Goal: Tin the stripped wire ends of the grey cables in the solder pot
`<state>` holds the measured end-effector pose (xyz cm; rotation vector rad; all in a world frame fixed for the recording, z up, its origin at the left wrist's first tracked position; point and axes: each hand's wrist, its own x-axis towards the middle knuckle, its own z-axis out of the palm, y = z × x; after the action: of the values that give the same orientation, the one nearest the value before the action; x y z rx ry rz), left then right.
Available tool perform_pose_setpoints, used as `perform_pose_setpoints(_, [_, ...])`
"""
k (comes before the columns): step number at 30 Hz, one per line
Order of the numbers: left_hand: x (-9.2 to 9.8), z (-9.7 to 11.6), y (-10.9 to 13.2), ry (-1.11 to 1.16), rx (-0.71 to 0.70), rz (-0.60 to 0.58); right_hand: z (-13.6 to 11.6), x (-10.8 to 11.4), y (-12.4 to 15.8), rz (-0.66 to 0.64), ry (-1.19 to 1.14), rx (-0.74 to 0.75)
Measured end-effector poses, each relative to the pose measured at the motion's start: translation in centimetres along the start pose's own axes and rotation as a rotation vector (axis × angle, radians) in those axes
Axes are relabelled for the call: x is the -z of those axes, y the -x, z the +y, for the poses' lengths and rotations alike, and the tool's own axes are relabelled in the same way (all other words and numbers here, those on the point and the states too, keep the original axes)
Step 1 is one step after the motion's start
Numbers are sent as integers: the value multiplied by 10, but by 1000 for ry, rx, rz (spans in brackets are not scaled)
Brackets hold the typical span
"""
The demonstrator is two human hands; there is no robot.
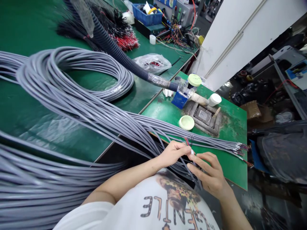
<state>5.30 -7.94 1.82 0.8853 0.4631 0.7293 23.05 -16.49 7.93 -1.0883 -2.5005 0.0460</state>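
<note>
My left hand (pixel 176 152) pinches the end of a grey cable, where a white sleeve (pixel 192 152) shows between the fingertips. Thin red and black wires (pixel 187 140) stick up past the fingers from that end. Close beside it, my right hand (pixel 208 172) has its thumb and fingers bent around the same cable end, touching near the white sleeve. Grey cables (pixel 163 126) run from the left across the table edge under and past both hands. Several finished-looking ends (pixel 237 147) with white sleeves and coloured wires lie right of the hands.
A soldering pot (pixel 203 115) with a wooden stick sits beyond the hands, near a pale round dish (pixel 186 122) and a white cup (pixel 214 99). A corrugated hose (pixel 124 60) reaches over to a blue box (pixel 179 99). A large grey cable coil (pixel 115 91) lies left.
</note>
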Motion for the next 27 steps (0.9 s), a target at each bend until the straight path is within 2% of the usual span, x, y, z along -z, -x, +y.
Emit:
perform_pose_setpoints(22, [-6,-14,-1,129,102,25,-5,-9,8,85,-132,-40])
perform_pose_setpoints(27, [-8,-12,-4,251,152,29,-8,-15,12,119,-196,-39])
